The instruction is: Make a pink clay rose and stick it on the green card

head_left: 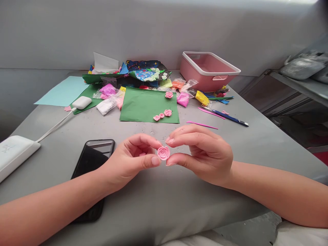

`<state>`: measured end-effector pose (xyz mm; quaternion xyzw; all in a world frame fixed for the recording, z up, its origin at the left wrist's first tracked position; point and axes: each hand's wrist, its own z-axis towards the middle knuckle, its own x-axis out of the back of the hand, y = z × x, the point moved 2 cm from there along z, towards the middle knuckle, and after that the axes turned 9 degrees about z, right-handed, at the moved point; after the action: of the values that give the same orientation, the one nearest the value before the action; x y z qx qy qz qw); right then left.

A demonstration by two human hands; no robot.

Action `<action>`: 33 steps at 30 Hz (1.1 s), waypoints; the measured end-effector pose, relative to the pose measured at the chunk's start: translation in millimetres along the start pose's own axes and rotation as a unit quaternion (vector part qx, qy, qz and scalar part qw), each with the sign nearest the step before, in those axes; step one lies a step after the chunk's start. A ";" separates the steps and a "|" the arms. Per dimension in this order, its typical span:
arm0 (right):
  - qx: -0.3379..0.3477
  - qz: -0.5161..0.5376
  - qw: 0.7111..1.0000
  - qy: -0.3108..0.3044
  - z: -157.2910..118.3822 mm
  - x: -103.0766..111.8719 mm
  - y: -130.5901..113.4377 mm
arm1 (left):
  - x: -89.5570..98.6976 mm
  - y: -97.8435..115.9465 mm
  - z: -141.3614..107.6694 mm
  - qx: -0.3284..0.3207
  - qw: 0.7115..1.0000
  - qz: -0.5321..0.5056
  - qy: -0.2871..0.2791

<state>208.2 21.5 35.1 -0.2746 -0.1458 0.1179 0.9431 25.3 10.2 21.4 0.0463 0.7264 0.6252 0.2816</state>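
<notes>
A small pink clay rose [163, 153] with spiralled petals is held above the grey table between both hands. My left hand [140, 155] pinches its left side between thumb and index finger. My right hand [202, 150] closes on its right edge with thumb and fingertips, the fingers curved. Beyond the hands lies a green sheet [146, 104] with several pink clay flowers on it: one flower [169, 95] near the top right corner, and a group [162, 115] near the lower edge.
A black phone [89, 160] lies partly under my left forearm. Left are a white power bank [16, 153] and earphone case [82, 102]. Clay bags [107, 89] surround the sheet. Rightward are a pink basket [205, 73], blue tweezers [230, 118] and pink tools [202, 125].
</notes>
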 end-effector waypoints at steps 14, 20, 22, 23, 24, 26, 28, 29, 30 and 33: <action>0.006 -0.024 0.999 -0.032 -0.4 1.3 -3.4 | 2.5 -2.0 -0.3 0.017 0.999 0.027 0.005; 0.013 -0.013 1.000 -0.021 -0.9 -0.2 -1.4 | 0.2 0.4 1.1 0.017 1.000 0.010 0.013; 0.016 -0.006 1.000 -0.023 -1.0 -0.8 -0.6 | -0.3 0.4 0.9 0.023 1.000 0.004 0.017; 0.017 -0.003 1.000 -0.023 -1.2 -0.9 -0.2 | -0.4 0.3 0.7 0.025 1.000 0.000 0.017; 0.017 -0.003 1.000 -0.022 -1.3 -0.9 0.1 | -0.5 0.2 0.4 0.025 1.000 -0.005 0.016; 0.016 -0.005 1.000 -0.023 -1.6 -0.7 0.6 | -0.2 -0.1 0.0 0.027 0.999 -0.015 0.014; 0.017 -0.005 0.999 -0.026 -1.9 -0.3 0.8 | 0.3 -0.3 -0.4 0.029 0.999 -0.019 0.010; 0.018 -0.005 0.999 -0.029 -1.8 -0.1 1.0 | 0.6 -0.5 -0.5 0.031 0.999 -0.017 0.007; 0.019 -0.004 0.999 -0.033 -1.7 0.1 1.1 | 0.7 -0.6 -0.5 0.033 0.999 -0.015 0.003; 0.022 -0.004 0.999 -0.045 -0.7 0.7 1.8 | 0.2 -0.7 -0.3 0.040 0.999 -0.013 -0.009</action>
<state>208.9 22.8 33.7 -0.2477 -0.1865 0.1297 0.9418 25.2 9.9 20.7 0.0542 0.7487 0.5915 0.2944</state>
